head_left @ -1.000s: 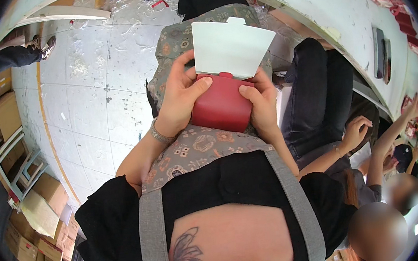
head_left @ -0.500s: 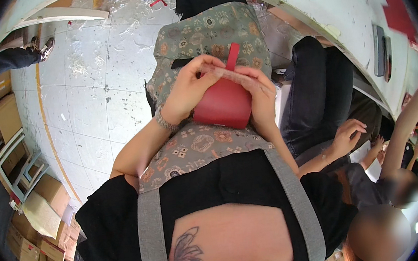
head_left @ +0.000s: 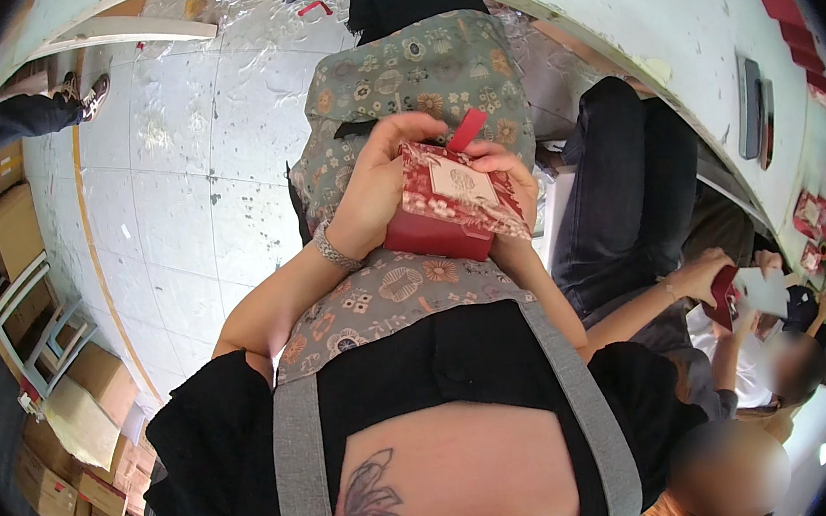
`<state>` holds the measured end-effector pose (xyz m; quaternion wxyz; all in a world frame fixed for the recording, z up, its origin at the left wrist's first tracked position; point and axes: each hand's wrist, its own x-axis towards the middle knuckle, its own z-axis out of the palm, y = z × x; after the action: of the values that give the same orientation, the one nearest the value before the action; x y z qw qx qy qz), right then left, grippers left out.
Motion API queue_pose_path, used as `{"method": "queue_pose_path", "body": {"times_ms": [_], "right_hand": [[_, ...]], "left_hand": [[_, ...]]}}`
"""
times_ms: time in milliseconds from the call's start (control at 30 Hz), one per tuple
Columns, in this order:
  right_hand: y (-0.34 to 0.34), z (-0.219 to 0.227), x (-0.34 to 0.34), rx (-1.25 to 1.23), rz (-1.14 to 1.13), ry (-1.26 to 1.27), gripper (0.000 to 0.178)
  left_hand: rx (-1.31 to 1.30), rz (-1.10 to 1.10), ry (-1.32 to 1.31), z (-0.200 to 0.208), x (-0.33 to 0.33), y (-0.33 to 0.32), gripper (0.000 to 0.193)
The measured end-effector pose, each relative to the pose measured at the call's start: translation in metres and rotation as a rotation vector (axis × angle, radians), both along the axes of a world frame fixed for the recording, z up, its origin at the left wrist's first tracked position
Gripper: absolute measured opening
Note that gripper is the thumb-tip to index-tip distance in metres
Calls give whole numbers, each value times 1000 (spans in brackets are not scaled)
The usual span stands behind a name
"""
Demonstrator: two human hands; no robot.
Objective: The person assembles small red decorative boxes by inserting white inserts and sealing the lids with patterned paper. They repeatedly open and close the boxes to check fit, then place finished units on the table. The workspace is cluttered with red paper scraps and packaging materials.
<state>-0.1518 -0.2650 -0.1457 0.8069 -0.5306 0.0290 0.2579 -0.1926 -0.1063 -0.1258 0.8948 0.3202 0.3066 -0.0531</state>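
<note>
A small red gift box (head_left: 441, 237) rests over my lap, above the flowered apron (head_left: 386, 77). Its top panel (head_left: 437, 194) faces up, with white flowers on red and a pale label in the middle. From the far edge sticks up a red ribbon tab (head_left: 467, 130). My left hand (head_left: 381, 181) grips the box's left side, fingers curled over the far edge. Around the right side and far corner wrap the fingers of my right hand (head_left: 512, 174). The undersides of both hands are partly hidden by the box.
A pale worktable (head_left: 629, 18) runs along the far right, with a dark phone-like object (head_left: 748, 106) on it. Close on my right sits a co-worker in dark trousers (head_left: 615, 189), whose hands hold a red and white piece (head_left: 750, 293). Cardboard boxes (head_left: 18, 236) are stacked at left.
The box has tilted so its patterned top now faces up, where its plain red side showed before. The ribbon tab leans right. The co-worker's hands now hold a red and white piece.
</note>
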Motion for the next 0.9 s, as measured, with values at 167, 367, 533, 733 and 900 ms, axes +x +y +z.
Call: {"method": "queue_pose_path", "body": {"times_ms": [167,367,533,733,900], "right_hand": [[-6,-11,1,118,53,36,16],[1,4,17,-67,226,-113,17],[-7,26,21,-165,368,-158,26],[-6,43,7,-330,330,-302,18],[-11,48,0,-351,411,-523,20]], "left_hand": [[-140,-182,-10,-10,-1,20,22],[-83,-68,-199,1,2,16,24],[-187,-141,-161,-11,-10,25,25],[-226,-140,-177,-18,-11,26,19],[-310,-144,-81,-6,-6,28,19]]}}
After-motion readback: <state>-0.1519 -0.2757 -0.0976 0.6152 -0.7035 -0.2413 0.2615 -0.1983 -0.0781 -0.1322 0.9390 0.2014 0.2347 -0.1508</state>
